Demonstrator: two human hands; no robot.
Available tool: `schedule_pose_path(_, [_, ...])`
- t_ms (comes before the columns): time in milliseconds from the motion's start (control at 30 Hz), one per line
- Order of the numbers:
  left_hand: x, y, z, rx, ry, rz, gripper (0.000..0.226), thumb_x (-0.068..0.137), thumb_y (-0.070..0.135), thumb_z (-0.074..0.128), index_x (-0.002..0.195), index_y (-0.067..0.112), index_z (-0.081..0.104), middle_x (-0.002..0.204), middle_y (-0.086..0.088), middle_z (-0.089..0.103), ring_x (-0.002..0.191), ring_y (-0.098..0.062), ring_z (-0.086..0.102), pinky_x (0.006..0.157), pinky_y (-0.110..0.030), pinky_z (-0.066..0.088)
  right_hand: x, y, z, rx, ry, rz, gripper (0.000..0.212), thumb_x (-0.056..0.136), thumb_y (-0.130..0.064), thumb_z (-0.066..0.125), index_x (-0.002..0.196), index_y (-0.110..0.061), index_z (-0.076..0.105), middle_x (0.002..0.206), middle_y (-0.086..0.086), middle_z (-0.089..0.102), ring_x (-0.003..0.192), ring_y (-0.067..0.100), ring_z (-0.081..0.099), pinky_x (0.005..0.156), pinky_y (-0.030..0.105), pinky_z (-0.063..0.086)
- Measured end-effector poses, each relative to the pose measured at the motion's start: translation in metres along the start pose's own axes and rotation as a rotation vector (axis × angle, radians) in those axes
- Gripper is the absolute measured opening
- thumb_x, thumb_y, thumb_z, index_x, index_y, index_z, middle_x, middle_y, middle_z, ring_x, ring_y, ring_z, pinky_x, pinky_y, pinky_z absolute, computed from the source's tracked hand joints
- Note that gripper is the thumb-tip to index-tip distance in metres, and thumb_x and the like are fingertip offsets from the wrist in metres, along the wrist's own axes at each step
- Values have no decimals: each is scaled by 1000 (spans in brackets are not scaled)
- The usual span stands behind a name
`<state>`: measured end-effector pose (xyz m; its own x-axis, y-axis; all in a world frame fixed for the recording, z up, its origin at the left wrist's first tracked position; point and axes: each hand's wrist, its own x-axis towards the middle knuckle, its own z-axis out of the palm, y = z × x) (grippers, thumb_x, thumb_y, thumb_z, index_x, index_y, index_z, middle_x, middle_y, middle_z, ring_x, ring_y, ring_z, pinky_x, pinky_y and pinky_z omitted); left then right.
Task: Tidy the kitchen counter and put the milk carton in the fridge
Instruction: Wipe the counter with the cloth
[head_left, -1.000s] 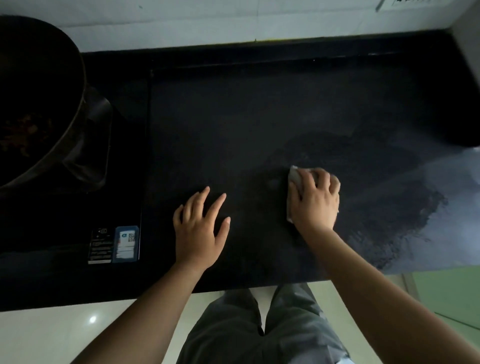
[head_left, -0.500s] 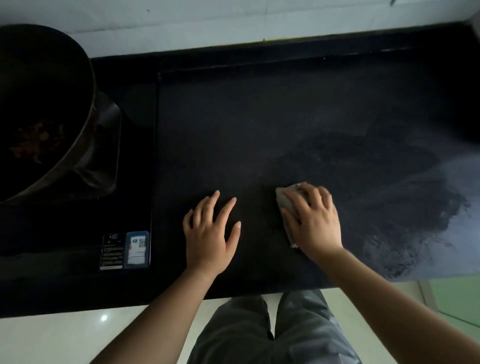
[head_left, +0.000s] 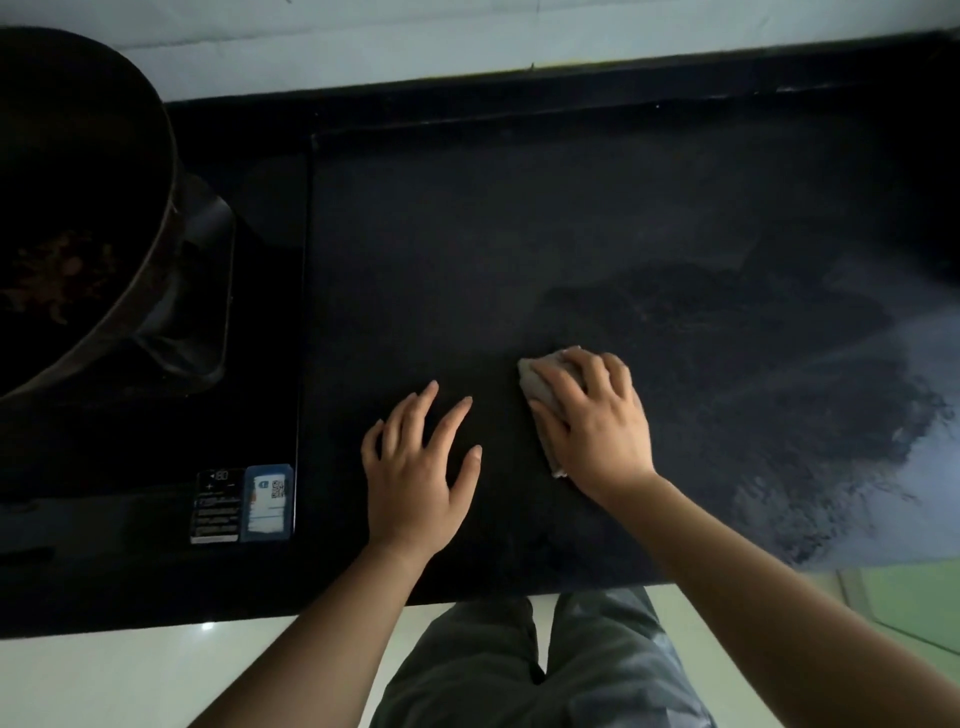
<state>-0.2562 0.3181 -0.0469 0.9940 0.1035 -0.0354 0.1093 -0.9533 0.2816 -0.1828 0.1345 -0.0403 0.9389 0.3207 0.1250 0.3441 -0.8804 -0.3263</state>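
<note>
On the dark counter (head_left: 519, 234), near its front edge, the right hand (head_left: 592, 426) lies palm-down on a pale cloth (head_left: 537, 387). The fingers (head_left: 558, 379) are spread and slightly curled over the cloth, pinning it to the surface instead of pinching it. Only the cloth's left edge and far corner show past the hand; the rest is hidden under the palm.

The left hand (head_left: 415, 478) rests flat on the counter just beside the right, fingers splayed, holding nothing. It appears to serve as a brace.

A wet patch (head_left: 779, 389) with a ragged border spreads to the right of the cloth. A pan (head_left: 78, 182) sits on the cooktop (head_left: 260, 312) at the far left, well apart from both hands.

Handling, as judged from the frame:
- The cloth looks thin, soft and light. It folds to the shape of the hand and offers no stiffness.
- If damp, it should drag on the stone and may bunch at the leading edge.
- Best hold: flat palm pressure at the centre, fingertips over the far edge to keep it spread.
- To lift it, gather it into the fist; a corner pinch would let it hang and possibly drip.

The milk carton is not in view. The fridge is not in view either.
</note>
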Motion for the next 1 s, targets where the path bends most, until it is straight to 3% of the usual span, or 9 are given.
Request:
schedule_pose_path(167, [0,-2,0,-8,4,-14,47,87,49,42,132,35,47,146,0,40,132,-20,36,104,-47,28,48,14,-1,31,97,235,34,88,-36,53,119,-20,56,122,12,52,114,36,40,82,47,47])
schedule_pose_path(267, [0,-1,0,4,-7,-8,47,88,50,40,132,35,45,146,0,39,133,-20,34,104,-48,27,81,2,2,-4,37,398,37,92,-38,46,126,-22,49,132,12,42,123,35,31,88,47,41])
schedule_pose_path(367, [0,-1,0,5,-5,-9,47,88,50,39,132,35,45,146,-1,39,133,-21,34,104,-48,28,82,-15,6,5,-55,238,38,92,-38,46,127,-23,46,135,12,40,125,35,30,92,48,38])
schedule_pose_path(467, [0,0,-1,-5,5,-5,46,88,50,41,131,35,46,145,0,40,132,-20,35,103,-47,28,38,-17,2,8,-70,9,36,90,-37,49,121,-21,52,128,12,49,119,35,38,86,48,46])
schedule_pose_path(567, [-1,-1,0,-18,11,2,46,87,48,43,131,34,47,145,-1,41,132,-20,35,103,-47,28,-10,2,-8,2,-52,-61,36,89,-40,47,118,-21,57,121,9,55,113,31,41,83,44,48])
schedule_pose_path(667, [-1,-2,1,-22,12,3,46,87,48,44,131,35,46,145,-1,40,133,-22,36,103,-49,29,-18,36,-18,-17,1,23,36,88,-40,51,118,-21,58,119,11,55,109,35,44,84,45,47])
schedule_pose_path(833, [-2,-2,-1,-8,-16,12,48,89,50,40,133,34,44,146,-2,39,134,-22,33,105,-48,27,30,38,-22,-1,32,464,37,91,-38,48,125,-23,50,131,12,43,121,38,31,88,50,41])
schedule_pose_path(900, [-1,-3,-4,-33,-34,23,49,89,50,39,133,32,45,147,-3,39,134,-24,34,105,-49,27,35,18,-19,-18,-4,418,38,91,-37,47,126,-22,48,133,13,41,121,38,30,89,50,39])
schedule_pose_path(1000, [-2,-6,-10,-79,-95,53,51,88,48,38,134,29,45,149,-5,35,137,-27,31,106,-50,28,6,-15,-11,11,-103,204,37,90,-35,50,125,-21,49,132,14,44,121,40,34,89,51,42])
